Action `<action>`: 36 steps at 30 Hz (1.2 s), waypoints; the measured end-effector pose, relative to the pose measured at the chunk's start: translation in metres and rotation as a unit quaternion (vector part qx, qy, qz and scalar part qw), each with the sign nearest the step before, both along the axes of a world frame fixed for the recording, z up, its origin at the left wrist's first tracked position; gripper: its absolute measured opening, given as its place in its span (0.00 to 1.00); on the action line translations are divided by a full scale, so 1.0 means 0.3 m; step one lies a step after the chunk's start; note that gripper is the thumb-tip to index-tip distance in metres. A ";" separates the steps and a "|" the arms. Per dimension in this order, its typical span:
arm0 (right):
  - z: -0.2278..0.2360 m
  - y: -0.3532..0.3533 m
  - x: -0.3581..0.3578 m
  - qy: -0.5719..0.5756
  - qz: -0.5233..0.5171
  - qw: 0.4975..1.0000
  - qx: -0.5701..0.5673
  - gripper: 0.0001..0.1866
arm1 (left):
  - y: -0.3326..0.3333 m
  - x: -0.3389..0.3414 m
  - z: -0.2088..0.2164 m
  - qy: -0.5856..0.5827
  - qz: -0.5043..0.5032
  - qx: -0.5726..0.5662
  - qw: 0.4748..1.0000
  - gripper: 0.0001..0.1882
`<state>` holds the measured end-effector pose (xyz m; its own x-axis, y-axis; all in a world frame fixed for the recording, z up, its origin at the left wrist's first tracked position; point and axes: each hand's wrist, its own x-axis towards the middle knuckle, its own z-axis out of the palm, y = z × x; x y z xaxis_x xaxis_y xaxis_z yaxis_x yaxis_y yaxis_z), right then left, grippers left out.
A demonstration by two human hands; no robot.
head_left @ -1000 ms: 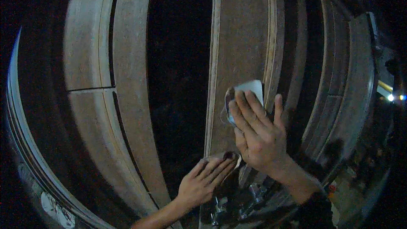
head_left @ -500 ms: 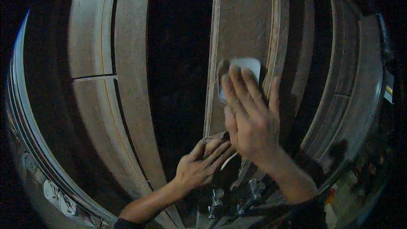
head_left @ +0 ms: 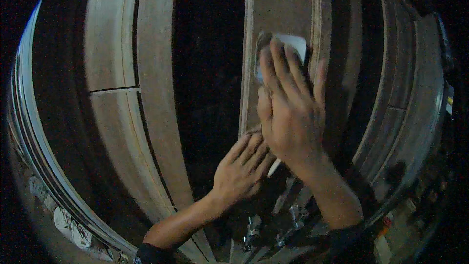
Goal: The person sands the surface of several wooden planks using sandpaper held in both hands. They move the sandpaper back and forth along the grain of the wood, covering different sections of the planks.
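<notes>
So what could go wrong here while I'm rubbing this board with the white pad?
The right hand presses the white pad close to the raised edge strip; the fingers could catch on it. The left hand steadies only the wooden board at its near end, so it might shift. The lighting is dim, so spots may be missed.

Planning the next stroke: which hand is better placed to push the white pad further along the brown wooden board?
Right. The right hand lies flat over the white pad; the left hand rests lower on the brown wooden board.
</notes>
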<state>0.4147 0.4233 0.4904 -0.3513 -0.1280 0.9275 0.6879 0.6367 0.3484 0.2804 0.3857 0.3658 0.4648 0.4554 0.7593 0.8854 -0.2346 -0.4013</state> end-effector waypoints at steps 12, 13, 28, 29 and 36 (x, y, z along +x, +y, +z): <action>-0.194 -0.054 0.016 -0.047 -0.015 0.992 -0.115 0.27 | -0.029 -0.035 -0.101 0.077 -0.032 -0.057 0.995 0.24; -0.152 -0.027 -0.002 -0.033 -0.007 0.997 -0.065 0.27 | -0.005 -0.038 -0.069 0.047 -0.019 -0.012 0.999 0.24; -0.124 -0.005 -0.071 -0.010 0.027 0.999 -0.044 0.27 | 0.045 -0.091 -0.073 -0.049 -0.079 0.042 0.995 0.28; -0.085 0.010 -0.075 -0.006 0.017 0.999 -0.028 0.26 | 0.067 -0.070 -0.056 -0.038 -0.057 0.093 0.993 0.28; -0.233 -0.080 -0.015 -0.070 -0.010 0.989 -0.133 0.26 | -0.023 -0.043 -0.135 -0.009 -0.041 0.040 0.998 0.27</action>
<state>0.4103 0.3993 0.4204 -0.4783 0.1232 0.8695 0.6588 0.7051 0.2624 0.2675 0.3788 0.3253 0.4836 0.3545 0.8003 0.8720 -0.2740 -0.4056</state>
